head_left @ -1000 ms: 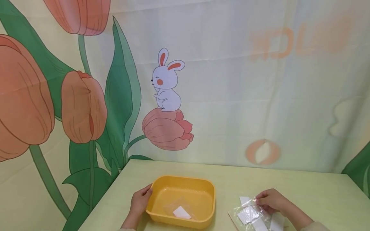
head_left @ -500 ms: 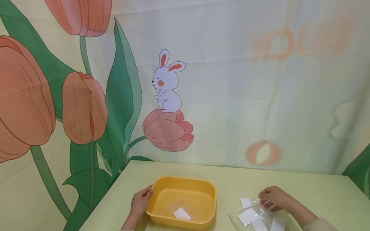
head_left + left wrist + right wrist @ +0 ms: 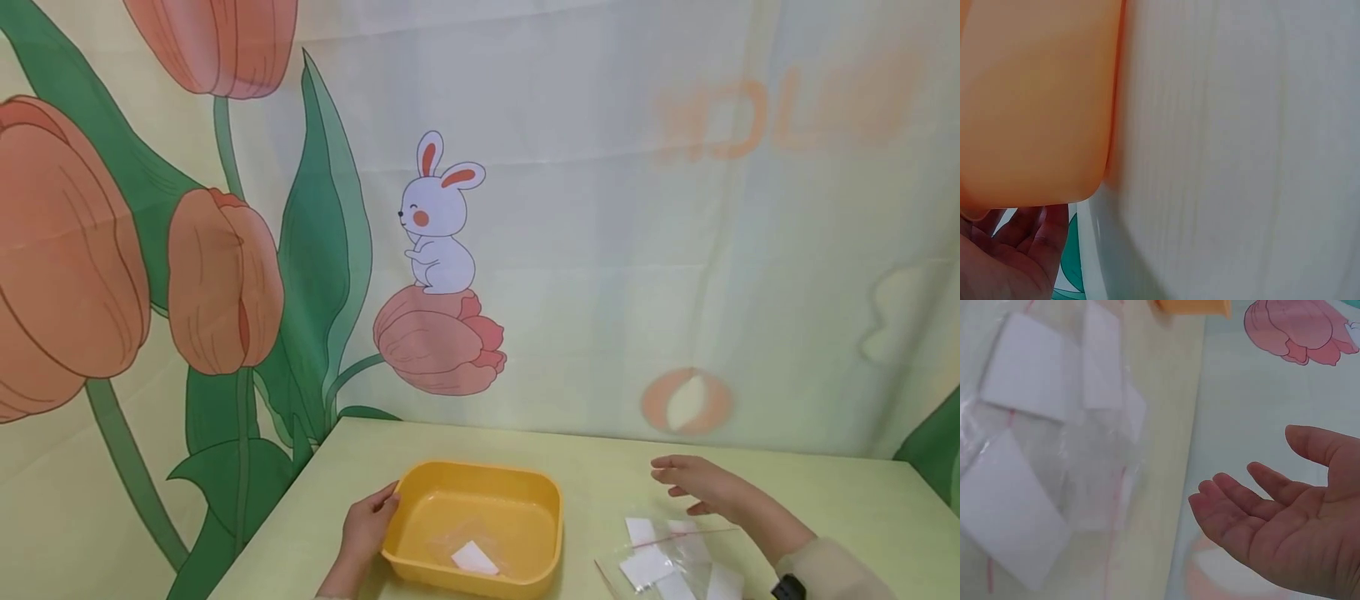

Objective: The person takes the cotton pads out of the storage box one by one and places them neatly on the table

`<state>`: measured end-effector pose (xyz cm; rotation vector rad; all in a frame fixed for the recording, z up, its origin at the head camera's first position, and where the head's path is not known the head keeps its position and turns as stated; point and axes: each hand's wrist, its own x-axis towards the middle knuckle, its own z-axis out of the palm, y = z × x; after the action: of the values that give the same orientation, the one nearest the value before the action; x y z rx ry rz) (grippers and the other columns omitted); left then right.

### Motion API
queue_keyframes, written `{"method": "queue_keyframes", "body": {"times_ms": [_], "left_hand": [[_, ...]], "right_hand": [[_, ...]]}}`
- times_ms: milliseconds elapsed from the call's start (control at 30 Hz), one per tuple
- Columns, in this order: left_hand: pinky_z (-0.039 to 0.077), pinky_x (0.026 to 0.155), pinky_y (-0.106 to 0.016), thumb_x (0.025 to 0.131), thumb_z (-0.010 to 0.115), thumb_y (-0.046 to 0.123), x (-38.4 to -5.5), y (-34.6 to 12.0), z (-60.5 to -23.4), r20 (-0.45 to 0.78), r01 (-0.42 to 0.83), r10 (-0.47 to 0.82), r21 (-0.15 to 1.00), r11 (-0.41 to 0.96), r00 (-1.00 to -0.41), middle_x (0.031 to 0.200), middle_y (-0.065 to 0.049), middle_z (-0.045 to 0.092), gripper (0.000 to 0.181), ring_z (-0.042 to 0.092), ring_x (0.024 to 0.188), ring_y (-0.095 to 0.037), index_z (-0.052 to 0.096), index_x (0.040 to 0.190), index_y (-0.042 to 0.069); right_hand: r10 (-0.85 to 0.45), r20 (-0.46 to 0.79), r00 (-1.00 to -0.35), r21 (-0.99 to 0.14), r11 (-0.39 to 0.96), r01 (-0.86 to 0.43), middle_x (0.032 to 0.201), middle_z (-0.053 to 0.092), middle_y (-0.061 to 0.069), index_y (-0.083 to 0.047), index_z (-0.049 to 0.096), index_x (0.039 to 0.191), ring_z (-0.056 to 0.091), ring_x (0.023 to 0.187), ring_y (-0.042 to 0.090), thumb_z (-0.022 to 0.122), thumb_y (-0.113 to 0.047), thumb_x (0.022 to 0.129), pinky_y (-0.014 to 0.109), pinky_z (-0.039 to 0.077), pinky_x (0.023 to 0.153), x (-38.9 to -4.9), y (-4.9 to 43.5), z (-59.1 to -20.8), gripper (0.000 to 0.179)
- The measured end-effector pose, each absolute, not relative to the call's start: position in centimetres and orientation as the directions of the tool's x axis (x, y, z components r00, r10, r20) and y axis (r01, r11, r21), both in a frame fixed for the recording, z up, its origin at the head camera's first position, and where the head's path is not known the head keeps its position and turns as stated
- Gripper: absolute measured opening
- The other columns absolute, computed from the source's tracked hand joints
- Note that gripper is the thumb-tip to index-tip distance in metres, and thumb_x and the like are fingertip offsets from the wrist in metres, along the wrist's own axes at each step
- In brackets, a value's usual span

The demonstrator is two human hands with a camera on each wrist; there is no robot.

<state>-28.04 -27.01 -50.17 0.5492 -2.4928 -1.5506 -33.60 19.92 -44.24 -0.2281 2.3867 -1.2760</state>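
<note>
My left hand [image 3: 365,525] holds the left end of a yellow plastic tray [image 3: 558,533], its fingers at the rim and outer wall. In the left wrist view the fingers [image 3: 1047,240] lie against the end of the orange-looking tray [image 3: 1041,125]. Inside the tray is a clear plastic bag with a white card [image 3: 474,557]. Held above the table on the right, my right hand [image 3: 701,483] has loosely extended fingers and nothing in its grasp. Below it lie several overlapping clear zip bags [image 3: 637,550] with white cards [image 3: 1007,506] inside; red seal lines show on them.
The pale green table [image 3: 600,467] ends at the back against a hanging cloth [image 3: 585,250] printed with tulips and a rabbit. A dark band [image 3: 789,587] shows at my right sleeve [image 3: 832,571].
My right hand has let go of a clear bag on the pile, then risen and moved back with its fingers spread. My left hand and the tray have stayed in place.
</note>
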Motion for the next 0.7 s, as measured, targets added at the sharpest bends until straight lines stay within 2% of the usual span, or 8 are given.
{"method": "queue_keyframes", "body": {"times_ms": [100, 300, 500, 700], "left_hand": [[0.050, 0.111, -0.052, 0.106, 0.050, 0.016, -28.1, -27.0, -50.2, -0.072, -0.235, -0.385, 0.888, 0.396, -0.920, 0.149, -0.025, 0.053, 0.040, 0.050, 0.140, -0.044, 0.057, 0.141, -0.002], [0.048, 0.112, -0.054, 0.106, 0.050, 0.016, -28.1, -27.0, -50.3, -0.061, -0.230, -0.385, 0.882, 0.411, -0.921, 0.148, -0.025, 0.053, 0.040, 0.048, 0.142, -0.045, 0.057, 0.141, -0.002], [0.047, 0.113, -0.054, 0.106, 0.050, 0.016, -28.1, -27.0, -50.5, -0.062, -0.230, -0.382, 0.882, 0.412, -0.922, 0.149, -0.025, 0.053, 0.040, 0.048, 0.142, -0.045, 0.057, 0.141, -0.002], [0.047, 0.113, -0.055, 0.106, 0.051, 0.016, -27.9, -27.1, -50.4, -0.033, -0.208, -0.378, 0.878, 0.431, -0.925, 0.147, -0.025, 0.055, 0.040, 0.048, 0.142, -0.045, 0.058, 0.140, -0.002]], "right_hand": [[-0.355, -0.285, -0.890, -0.833, 0.551, 0.047, 0.155, 0.041, 0.035, 0.006, 0.038, 0.152, 0.043, 0.141, 0.055, 0.048, -0.032, 0.107, 0.063, 0.052, 0.101, -33.9, 19.4, -43.7, 0.060], [-0.375, -0.266, -0.888, -0.840, 0.543, 0.022, 0.149, 0.049, 0.033, 0.007, 0.046, 0.146, 0.049, 0.137, 0.051, 0.050, -0.031, 0.106, 0.056, 0.055, 0.097, -34.1, 17.9, -42.2, 0.055], [-0.392, -0.237, -0.889, -0.829, 0.558, -0.025, 0.138, 0.061, 0.027, 0.006, 0.056, 0.137, 0.063, 0.124, 0.038, 0.052, -0.031, 0.105, 0.049, 0.059, 0.091, -34.1, 15.4, -40.2, 0.049], [-0.436, -0.227, -0.871, -0.821, 0.567, -0.070, 0.128, 0.067, 0.024, 0.003, 0.061, 0.131, 0.069, 0.109, 0.026, 0.051, -0.025, 0.104, 0.040, 0.060, 0.084, -34.4, 12.6, -38.4, 0.040]]}}
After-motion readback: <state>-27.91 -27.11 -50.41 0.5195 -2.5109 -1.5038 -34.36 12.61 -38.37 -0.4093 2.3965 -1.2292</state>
